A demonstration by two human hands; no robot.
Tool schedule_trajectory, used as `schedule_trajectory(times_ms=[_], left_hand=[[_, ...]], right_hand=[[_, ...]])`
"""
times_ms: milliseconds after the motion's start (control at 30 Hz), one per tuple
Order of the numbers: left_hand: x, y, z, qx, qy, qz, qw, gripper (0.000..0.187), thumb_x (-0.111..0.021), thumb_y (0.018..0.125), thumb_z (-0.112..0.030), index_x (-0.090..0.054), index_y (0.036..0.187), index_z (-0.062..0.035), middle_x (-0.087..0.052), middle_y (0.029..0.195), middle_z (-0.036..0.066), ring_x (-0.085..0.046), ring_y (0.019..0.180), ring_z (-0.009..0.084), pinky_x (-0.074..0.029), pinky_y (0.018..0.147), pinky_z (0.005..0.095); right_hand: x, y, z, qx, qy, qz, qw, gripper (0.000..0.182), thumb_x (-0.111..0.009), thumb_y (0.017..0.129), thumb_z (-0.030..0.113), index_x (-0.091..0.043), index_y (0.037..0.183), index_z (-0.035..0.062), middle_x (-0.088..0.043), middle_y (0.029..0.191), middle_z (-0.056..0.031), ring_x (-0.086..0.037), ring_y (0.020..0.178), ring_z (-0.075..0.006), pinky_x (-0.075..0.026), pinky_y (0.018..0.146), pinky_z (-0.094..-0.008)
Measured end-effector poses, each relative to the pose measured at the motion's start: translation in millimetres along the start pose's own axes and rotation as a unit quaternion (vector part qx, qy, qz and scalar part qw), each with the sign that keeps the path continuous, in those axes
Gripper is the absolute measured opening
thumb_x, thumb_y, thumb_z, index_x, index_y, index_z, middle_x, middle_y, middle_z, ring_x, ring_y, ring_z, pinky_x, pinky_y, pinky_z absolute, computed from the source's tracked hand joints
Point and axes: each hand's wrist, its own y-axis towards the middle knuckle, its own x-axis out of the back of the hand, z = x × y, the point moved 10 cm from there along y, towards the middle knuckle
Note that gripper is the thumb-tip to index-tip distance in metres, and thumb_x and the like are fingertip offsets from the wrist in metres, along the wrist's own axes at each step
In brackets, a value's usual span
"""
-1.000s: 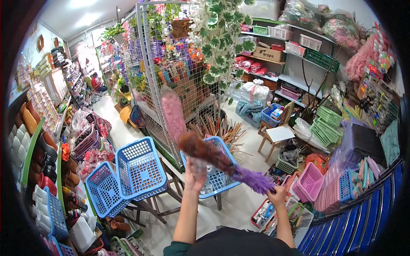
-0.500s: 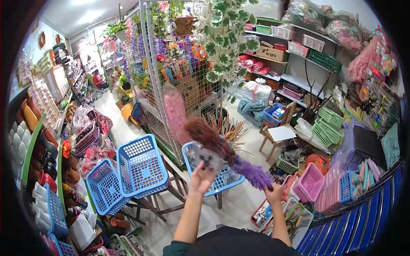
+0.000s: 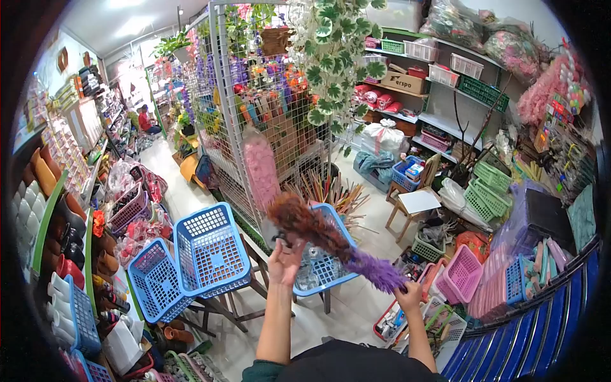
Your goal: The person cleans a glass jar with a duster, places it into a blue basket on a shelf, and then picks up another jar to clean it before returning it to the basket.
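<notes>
A feather duster with brown and purple plumes (image 3: pixel 372 268) slants across the middle of the head view. My right hand (image 3: pixel 408 295) is closed round its purple end. The brown end reaches over my left hand (image 3: pixel 286 262), whose raised fingers grip a clear plastic piece with dark marks (image 3: pixel 272 230). Plumes cover much of that piece, so its full shape is hidden. Below the duster, a blue basket (image 3: pixel 349 278) holds several clear plastic items. It stands on legs in front of me.
Two blue baskets (image 3: pixel 213 254) rest on a dark wooden stand (image 3: pixel 219 307) to the left. A white wire rack (image 3: pixel 223 83) rises ahead, beside bundled sticks (image 3: pixel 347 200). Pink (image 3: pixel 459 272) and green baskets (image 3: pixel 487 197) are at the right. Farther back sits another person (image 3: pixel 146 120).
My left hand has shifted left and slightly down with the clear piece. The duster's brown end has swung left and lower, now covering more of that piece. My right hand has barely moved.
</notes>
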Motion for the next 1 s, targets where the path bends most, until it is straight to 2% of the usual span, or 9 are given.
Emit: schedule_trajectory(times_ms=[33,167,233,333,367,567,733,900,1000], left_hand=[[20,-2,-11,-0.042,0.035,-0.086,0.995,0.041,-0.053,0.09,-0.02,-0.045,0.125,-0.0014,-0.053,0.122,0.015,-0.048,0.116,0.0317,-0.029,0.107,0.0492],[1,-15,56,0.119,0.107,-0.072,0.985,0.044,-0.061,0.077,-0.01,-0.049,0.119,-0.0048,-0.059,0.114,0.01,-0.055,0.109,0.0273,-0.039,0.1,0.0502],[17,-17,58,0.094,0.177,-0.097,0.975,0.04,-0.063,0.076,-0.012,-0.051,0.113,-0.0061,-0.059,0.113,0.009,-0.058,0.105,0.0235,-0.046,0.093,0.0456],[13,-9,21,0.097,0.062,-0.08,0.99,0.041,-0.061,0.079,-0.024,-0.053,0.114,-0.0047,-0.061,0.106,0.01,-0.059,0.098,0.0213,-0.049,0.084,0.0309],[26,-10,3,0.031,0.08,-0.177,0.981,0.041,-0.06,0.08,-0.028,-0.053,0.113,-0.0042,-0.061,0.107,0.01,-0.058,0.097,0.0213,-0.048,0.082,0.0328],[12,-20,57,0.101,0.061,-0.127,0.985,0.036,-0.056,0.081,-0.026,-0.055,0.112,-0.0072,-0.058,0.109,0.012,-0.054,0.1,0.0284,-0.042,0.089,0.0417],[28,-6,-13,-0.028,0.143,-0.136,0.98,0.036,-0.056,0.086,-0.022,-0.05,0.118,-0.0052,-0.059,0.112,0.011,-0.056,0.103,0.0244,-0.042,0.094,0.036],[26,-19,45,0.058,0.211,-0.151,0.964,0.045,-0.065,0.08,-0.014,-0.048,0.121,-0.0081,-0.058,0.115,0.009,-0.055,0.107,0.0247,-0.043,0.095,0.04],[22,-10,42,0.049,0.12,-0.125,0.984,0.041,-0.06,0.084,-0.02,-0.048,0.121,-0.0057,-0.057,0.116,0.011,-0.054,0.109,0.0275,-0.043,0.095,0.0423]], right_hand=[[-2,2,1,0.002,0.002,0.0,1.0,0.022,-0.067,0.07,0.02,-0.058,0.066,0.0005,-0.051,0.055,-0.0156,-0.052,0.052,-0.0328,-0.038,0.05,-0.0387],[-9,8,-1,-0.023,0.013,-0.019,0.999,0.024,-0.067,0.069,0.022,-0.058,0.066,0.0008,-0.052,0.056,-0.0162,-0.052,0.054,-0.0336,-0.039,0.052,-0.0408],[-10,14,3,-0.026,0.019,-0.023,0.999,0.023,-0.067,0.068,0.022,-0.059,0.066,0.0009,-0.053,0.057,-0.016,-0.053,0.054,-0.0339,-0.039,0.052,-0.0404],[-6,-1,-5,-0.012,-0.024,-0.001,1.0,0.018,-0.07,0.067,0.023,-0.064,0.069,0.0068,-0.058,0.06,-0.0133,-0.057,0.055,-0.0327,-0.042,0.051,-0.0401],[-7,-9,-11,-0.006,-0.032,0.012,0.999,0.018,-0.071,0.067,0.024,-0.064,0.069,0.007,-0.058,0.058,-0.0132,-0.056,0.052,-0.0321,-0.042,0.05,-0.04],[-12,0,1,-0.007,-0.008,-0.031,0.999,0.022,-0.071,0.068,0.026,-0.065,0.069,0.0053,-0.055,0.054,-0.0138,-0.055,0.05,-0.0322,-0.041,0.049,-0.0399],[-16,-17,-4,0.001,-0.002,0.028,1.0,0.025,-0.07,0.069,0.03,-0.064,0.069,0.0055,-0.055,0.055,-0.014,-0.055,0.05,-0.0329,-0.041,0.049,-0.0394],[-28,3,-6,-0.04,0.025,-0.021,0.999,0.026,-0.068,0.072,0.028,-0.062,0.067,0.0034,-0.055,0.057,-0.0166,-0.055,0.053,-0.0362,-0.04,0.049,-0.0414],[-36,4,-20,-0.061,0.048,-0.003,0.997,0.025,-0.069,0.071,0.028,-0.062,0.068,0.004,-0.055,0.057,-0.0167,-0.055,0.053,-0.0361,-0.041,0.051,-0.042]])
